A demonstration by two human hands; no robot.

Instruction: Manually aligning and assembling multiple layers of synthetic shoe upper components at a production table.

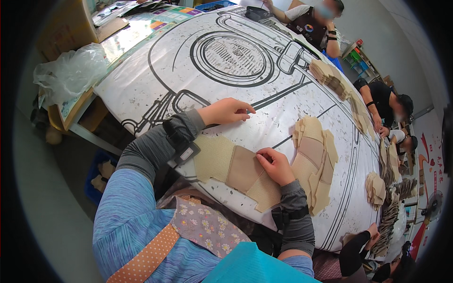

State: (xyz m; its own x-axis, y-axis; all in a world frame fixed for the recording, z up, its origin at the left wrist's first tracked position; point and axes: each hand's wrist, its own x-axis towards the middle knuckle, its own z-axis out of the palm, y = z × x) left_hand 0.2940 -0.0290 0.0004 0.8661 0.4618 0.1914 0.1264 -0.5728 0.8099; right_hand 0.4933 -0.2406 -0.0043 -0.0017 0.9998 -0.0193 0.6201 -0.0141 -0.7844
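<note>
A sewn fabric piece [243,169], beige mesh at both ends with a smooth brown panel in the middle, lies flat at the table edge in front of me. My right hand [276,166] is closed at its upper right edge, thumb and forefinger on the brown panel. Just beyond the piece, my left hand [226,112] hovers over the table cover, fingers loosely bent and a little apart, nothing visible in them. To the right of my right hand, a stack of similar beige and brown pieces [314,151] lies fanned out.
The white table cover [174,61] has a black line drawing. More fabric stacks [328,78] lie along its far right side, with a small pile [375,188] nearer. Co-workers [316,23] sit around the table. A clear plastic bag [73,70] rests at the left, above a blue crate [99,177].
</note>
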